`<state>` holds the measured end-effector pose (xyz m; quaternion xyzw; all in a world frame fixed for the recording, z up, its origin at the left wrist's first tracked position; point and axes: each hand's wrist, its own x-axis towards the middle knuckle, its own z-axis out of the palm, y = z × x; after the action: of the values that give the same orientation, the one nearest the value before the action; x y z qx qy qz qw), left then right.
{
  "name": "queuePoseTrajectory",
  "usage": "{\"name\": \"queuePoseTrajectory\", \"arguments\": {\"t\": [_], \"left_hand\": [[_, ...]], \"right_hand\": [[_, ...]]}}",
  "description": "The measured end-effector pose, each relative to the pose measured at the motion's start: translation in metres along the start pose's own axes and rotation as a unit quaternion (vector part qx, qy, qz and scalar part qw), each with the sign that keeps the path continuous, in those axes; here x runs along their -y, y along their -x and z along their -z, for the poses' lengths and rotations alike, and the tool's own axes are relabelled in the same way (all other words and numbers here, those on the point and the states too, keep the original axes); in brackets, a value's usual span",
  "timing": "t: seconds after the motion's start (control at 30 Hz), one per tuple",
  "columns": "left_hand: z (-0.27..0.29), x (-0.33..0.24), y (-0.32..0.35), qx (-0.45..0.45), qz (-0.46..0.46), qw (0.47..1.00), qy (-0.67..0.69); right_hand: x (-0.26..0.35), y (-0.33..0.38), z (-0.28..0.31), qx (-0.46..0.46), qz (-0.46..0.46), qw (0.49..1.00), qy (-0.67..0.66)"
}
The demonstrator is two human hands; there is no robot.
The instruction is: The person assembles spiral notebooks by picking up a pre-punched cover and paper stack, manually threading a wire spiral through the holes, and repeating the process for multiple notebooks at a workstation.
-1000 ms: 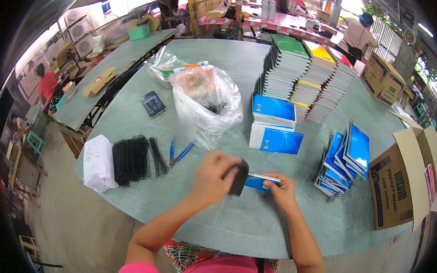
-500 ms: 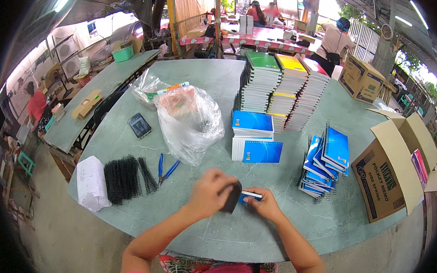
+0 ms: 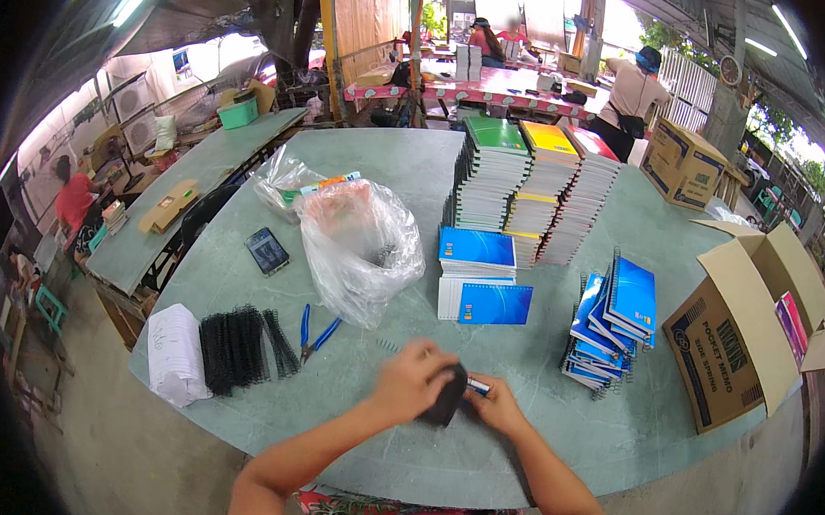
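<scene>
Between my hands a small blue-and-white notebook point(image 3: 479, 386) shows its edge, gripped by my right hand point(image 3: 498, 408) with the thumb on top. My left hand point(image 3: 412, 384) is slightly blurred, its fingers curled over a thin spiral coil point(image 3: 387, 346) whose loose end pokes out to the left. The coil's other end is hidden by the hand. Against the left fingers stands a black curved piece point(image 3: 448, 399); I cannot tell its kind or whether it is gripped. Nearest ahead are blue notebooks point(image 3: 495, 304) in a neat pile.
Left lie blue-handled pliers point(image 3: 317, 334), black spiral coils point(image 3: 234, 346), a white paper-wrapped bundle point(image 3: 178, 353), a phone point(image 3: 266, 251) and a plastic bag point(image 3: 362, 255). Tall notebook stacks point(image 3: 494, 178) stand behind. At right are spiral-bound blue notebooks point(image 3: 613, 312) and an open carton point(image 3: 721, 354).
The whole view has shifted slightly, so the table sits lower. Both hands stay close together around the notebook and black piece. A coil end now shows left of my left hand.
</scene>
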<state>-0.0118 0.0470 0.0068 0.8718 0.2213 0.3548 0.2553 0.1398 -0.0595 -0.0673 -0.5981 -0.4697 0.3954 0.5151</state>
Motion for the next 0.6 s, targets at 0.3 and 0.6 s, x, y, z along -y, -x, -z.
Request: {"name": "queuePoseTrajectory", "arguments": {"t": [0.3, 0.6], "left_hand": [[-0.015, 0.012, 0.067, 0.349, 0.071, 0.934, -0.015], [0.0, 0.022, 0.018, 0.129, -0.11, 0.965, -0.2]], "right_hand": [[0.009, -0.001, -0.003, -0.012, 0.032, 0.999, -0.037], [0.022, 0.005, -0.007, -0.057, 0.005, 0.991, -0.12]]}}
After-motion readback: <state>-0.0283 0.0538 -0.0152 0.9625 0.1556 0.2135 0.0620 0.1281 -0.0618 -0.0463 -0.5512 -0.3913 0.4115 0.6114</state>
